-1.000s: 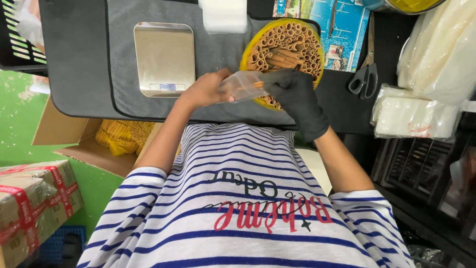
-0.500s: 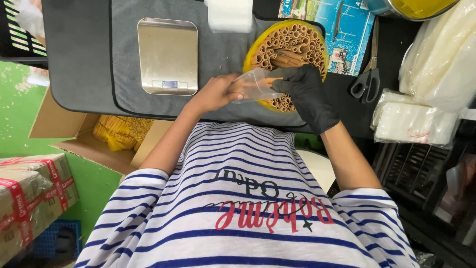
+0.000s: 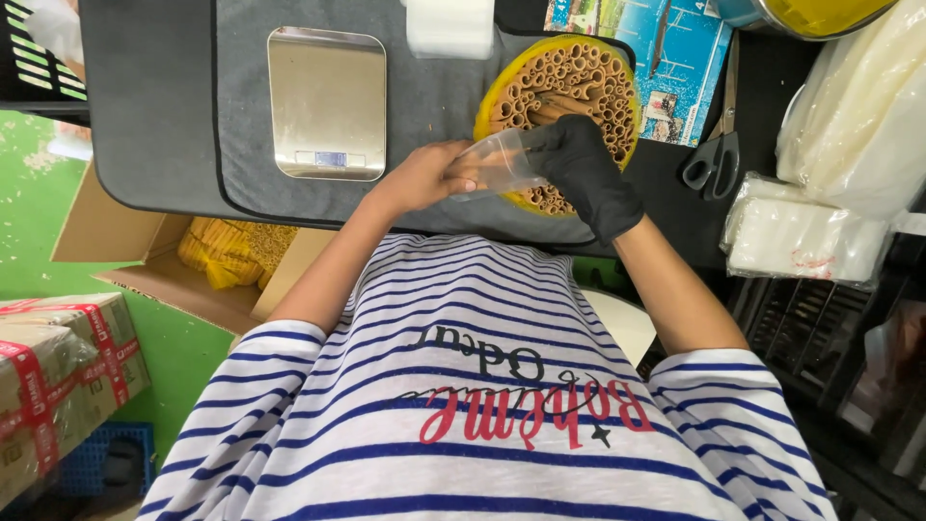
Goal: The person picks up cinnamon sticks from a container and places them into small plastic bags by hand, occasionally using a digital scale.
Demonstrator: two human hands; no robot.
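Note:
My bare left hand (image 3: 424,178) pinches one side of a small clear plastic bag (image 3: 497,164). My right hand (image 3: 579,164), in a black glove, grips the bag's other side and the two hold it open between them. Both hands hover over the near edge of a round yellow tray (image 3: 502,92) packed with upright brown paper-like rolls (image 3: 579,77). A few rolls lie flat just beyond the gloved fingertips. I cannot tell whether anything is inside the bag.
A steel kitchen scale (image 3: 328,101) sits on the grey mat (image 3: 154,116) to the left. Black scissors (image 3: 714,159) and a stack of clear bags (image 3: 805,236) lie to the right. An open cardboard box with yellow packets (image 3: 227,256) stands below the table, taped boxes (image 3: 58,357) further left.
The bag has been pulled wider open between my hands. The hands have stayed over the tray's near edge, shifting only slightly.

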